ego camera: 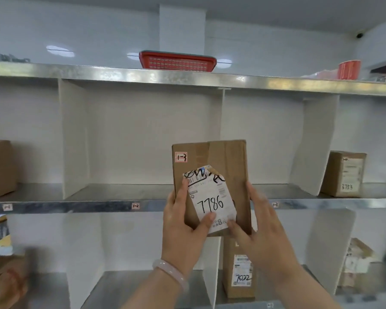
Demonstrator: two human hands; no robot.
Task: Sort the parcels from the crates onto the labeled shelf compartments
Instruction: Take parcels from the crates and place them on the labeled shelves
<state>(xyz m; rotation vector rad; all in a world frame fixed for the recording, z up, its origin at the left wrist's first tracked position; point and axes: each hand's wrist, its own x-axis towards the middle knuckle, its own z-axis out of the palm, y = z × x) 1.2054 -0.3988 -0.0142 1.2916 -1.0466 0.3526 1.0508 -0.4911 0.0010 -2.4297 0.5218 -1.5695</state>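
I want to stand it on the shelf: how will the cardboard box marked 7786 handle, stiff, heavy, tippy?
Probably stiff: the box shows flat faces and straight edges between the left hand and right hand. Likely light, as fingers alone seem to carry it. Taller than wide, it may tip if stood on end.

Held upright, the brown cardboard parcel box: white label reading 7786 at six o'clock, red-edged 1-3 sticker at eleven.

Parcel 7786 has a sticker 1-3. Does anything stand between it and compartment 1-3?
Nothing visible does. The left hand and right hand hold the parcel; compartment 1-3, just to its right, has an open front and a bare floor. The box 3733 stands beyond the next divider.
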